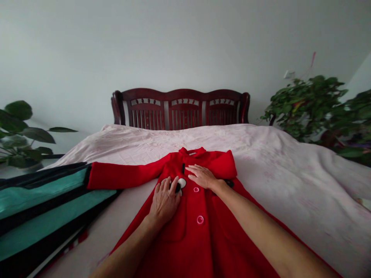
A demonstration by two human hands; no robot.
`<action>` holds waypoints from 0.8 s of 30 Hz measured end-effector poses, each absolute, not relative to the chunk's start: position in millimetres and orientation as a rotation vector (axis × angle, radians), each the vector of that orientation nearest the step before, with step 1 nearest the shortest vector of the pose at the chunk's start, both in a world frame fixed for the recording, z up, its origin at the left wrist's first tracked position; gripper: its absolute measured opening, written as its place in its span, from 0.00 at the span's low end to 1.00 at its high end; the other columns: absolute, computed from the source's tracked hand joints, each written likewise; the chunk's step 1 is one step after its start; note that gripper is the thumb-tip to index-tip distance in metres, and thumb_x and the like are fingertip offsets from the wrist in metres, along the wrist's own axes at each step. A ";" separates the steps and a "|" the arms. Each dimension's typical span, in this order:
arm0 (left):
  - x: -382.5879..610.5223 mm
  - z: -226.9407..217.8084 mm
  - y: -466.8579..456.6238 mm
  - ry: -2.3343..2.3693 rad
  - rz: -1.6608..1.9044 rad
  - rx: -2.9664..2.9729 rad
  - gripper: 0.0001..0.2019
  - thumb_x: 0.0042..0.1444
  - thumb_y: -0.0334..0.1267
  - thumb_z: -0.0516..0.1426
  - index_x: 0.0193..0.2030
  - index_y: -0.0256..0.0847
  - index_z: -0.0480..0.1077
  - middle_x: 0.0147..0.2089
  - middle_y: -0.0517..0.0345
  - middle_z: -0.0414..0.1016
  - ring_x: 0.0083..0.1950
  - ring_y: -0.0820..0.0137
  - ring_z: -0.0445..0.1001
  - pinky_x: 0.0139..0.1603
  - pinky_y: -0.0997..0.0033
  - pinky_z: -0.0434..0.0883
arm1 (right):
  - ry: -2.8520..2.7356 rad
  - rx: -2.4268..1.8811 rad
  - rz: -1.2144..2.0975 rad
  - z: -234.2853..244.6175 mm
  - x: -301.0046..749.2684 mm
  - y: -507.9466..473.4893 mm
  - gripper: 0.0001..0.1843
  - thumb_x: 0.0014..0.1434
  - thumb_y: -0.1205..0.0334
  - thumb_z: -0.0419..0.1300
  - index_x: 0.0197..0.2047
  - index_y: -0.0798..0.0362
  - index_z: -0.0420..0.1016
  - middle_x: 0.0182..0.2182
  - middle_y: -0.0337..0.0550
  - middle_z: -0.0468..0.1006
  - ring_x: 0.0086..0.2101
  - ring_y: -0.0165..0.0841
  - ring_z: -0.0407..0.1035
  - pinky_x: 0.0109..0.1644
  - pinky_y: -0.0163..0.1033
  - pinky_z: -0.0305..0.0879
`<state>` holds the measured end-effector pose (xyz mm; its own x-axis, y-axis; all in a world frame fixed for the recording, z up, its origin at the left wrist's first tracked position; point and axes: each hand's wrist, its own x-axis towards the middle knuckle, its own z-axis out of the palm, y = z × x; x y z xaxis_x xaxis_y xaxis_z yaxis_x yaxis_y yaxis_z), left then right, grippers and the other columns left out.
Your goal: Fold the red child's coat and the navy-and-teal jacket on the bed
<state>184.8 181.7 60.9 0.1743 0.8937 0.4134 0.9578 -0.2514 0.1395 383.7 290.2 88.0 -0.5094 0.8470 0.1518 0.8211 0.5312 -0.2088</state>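
Observation:
A red coat (199, 231) with pink buttons lies face up on a bed covered by a pale pink sheet (290, 170). One sleeve stretches out to the left, the other is folded in over the chest. My left hand (165, 200) lies flat on the coat's left chest, fingers spread, beside a small black and white patch (179, 184). My right hand (203, 176) rests flat on the upper chest near the button line, fingers stretched out. Neither hand holds anything.
A dark wooden headboard (179, 110) stands at the far end against a white wall. A teal and black garment (37, 208) lies at the bed's left edge. Leafy plants stand at the left (20, 135) and the right (313, 104).

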 end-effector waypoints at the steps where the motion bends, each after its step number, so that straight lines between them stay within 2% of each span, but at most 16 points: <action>1: 185.1 61.5 181.5 -1.810 -0.615 -2.287 0.26 0.65 0.41 0.52 0.69 0.48 0.58 0.67 0.45 0.65 0.68 0.55 0.61 0.67 0.46 0.60 | -2.521 -1.387 0.157 91.6 385.2 292.9 0.25 0.68 0.49 0.49 0.64 0.45 0.69 0.64 0.39 0.69 0.63 0.37 0.61 0.67 0.43 0.55; 3: 185.4 62.1 181.3 -1.787 -0.585 -2.289 0.24 0.64 0.40 0.52 0.67 0.51 0.62 0.65 0.47 0.67 0.67 0.55 0.62 0.66 0.46 0.61 | -2.468 -1.403 0.119 103.2 387.3 301.7 0.23 0.70 0.52 0.45 0.58 0.46 0.75 0.58 0.41 0.76 0.57 0.36 0.68 0.63 0.40 0.60; 5: 185.2 62.1 181.3 -1.771 -0.579 -2.284 0.22 0.65 0.41 0.52 0.65 0.52 0.64 0.64 0.48 0.68 0.67 0.55 0.62 0.66 0.47 0.61 | -2.375 -1.452 0.044 116.7 386.4 312.7 0.25 0.71 0.55 0.40 0.59 0.49 0.73 0.58 0.44 0.75 0.57 0.36 0.68 0.63 0.40 0.60; 8: 184.7 61.7 181.1 -1.765 -0.585 -2.282 0.22 0.65 0.41 0.52 0.65 0.50 0.65 0.64 0.48 0.68 0.66 0.55 0.62 0.66 0.47 0.61 | -2.212 -1.510 -0.107 129.1 381.8 328.1 0.28 0.70 0.57 0.41 0.68 0.58 0.60 0.68 0.52 0.60 0.66 0.40 0.54 0.70 0.45 0.47; 10: 184.6 61.9 180.6 -1.767 -0.590 -2.282 0.22 0.64 0.42 0.52 0.65 0.50 0.65 0.63 0.48 0.68 0.66 0.55 0.63 0.66 0.47 0.61 | -2.196 -1.630 -0.139 127.4 380.6 334.3 0.31 0.70 0.54 0.43 0.71 0.59 0.54 0.71 0.53 0.53 0.69 0.40 0.46 0.71 0.48 0.41; 12: 184.7 62.6 179.9 -1.770 -0.602 -2.281 0.21 0.65 0.42 0.52 0.64 0.50 0.65 0.63 0.48 0.69 0.66 0.55 0.63 0.66 0.47 0.61 | -2.260 -1.806 -0.063 119.5 382.9 336.7 0.30 0.70 0.52 0.42 0.69 0.57 0.58 0.69 0.52 0.59 0.67 0.40 0.51 0.70 0.49 0.45; 15: 185.4 64.0 179.2 -1.770 -0.618 -2.282 0.21 0.65 0.42 0.52 0.64 0.50 0.65 0.63 0.48 0.69 0.66 0.55 0.63 0.66 0.47 0.61 | -2.325 -1.987 0.092 108.7 389.0 336.7 0.27 0.70 0.54 0.42 0.58 0.58 0.74 0.56 0.58 0.76 0.58 0.45 0.68 0.62 0.51 0.58; 17: 186.0 64.7 179.1 -1.768 -0.618 -2.280 0.20 0.65 0.42 0.52 0.63 0.49 0.66 0.62 0.48 0.69 0.65 0.55 0.63 0.65 0.47 0.62 | -2.289 -2.031 0.080 108.6 389.3 337.0 0.27 0.69 0.56 0.43 0.51 0.62 0.78 0.49 0.64 0.79 0.53 0.48 0.72 0.58 0.52 0.61; 18: 186.3 64.9 179.2 -1.768 -0.615 -2.277 0.20 0.65 0.42 0.52 0.63 0.49 0.66 0.62 0.48 0.69 0.65 0.55 0.63 0.65 0.47 0.62 | -2.268 -2.031 0.055 110.6 387.1 337.5 0.27 0.69 0.57 0.42 0.52 0.63 0.78 0.49 0.65 0.79 0.52 0.49 0.72 0.58 0.53 0.61; 21: 187.0 65.3 179.3 -1.772 -0.600 -2.268 0.20 0.65 0.42 0.52 0.63 0.49 0.66 0.62 0.47 0.69 0.64 0.54 0.64 0.64 0.47 0.62 | -2.227 -1.946 -0.049 118.7 371.0 340.4 0.29 0.70 0.57 0.36 0.62 0.61 0.69 0.60 0.62 0.70 0.60 0.47 0.63 0.63 0.51 0.55; 24: 187.4 65.8 178.7 -1.770 -0.600 -2.270 0.20 0.65 0.42 0.52 0.62 0.48 0.66 0.62 0.47 0.69 0.64 0.54 0.64 0.64 0.47 0.62 | -2.252 -1.851 -0.087 119.7 346.8 344.0 0.31 0.71 0.54 0.33 0.71 0.57 0.55 0.70 0.55 0.54 0.69 0.43 0.46 0.69 0.52 0.43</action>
<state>187.4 178.7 65.8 0.1998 0.8792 0.4325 0.9609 -0.2622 0.0890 346.8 344.0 119.7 -0.1796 0.9611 0.2100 0.9745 0.2031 -0.0959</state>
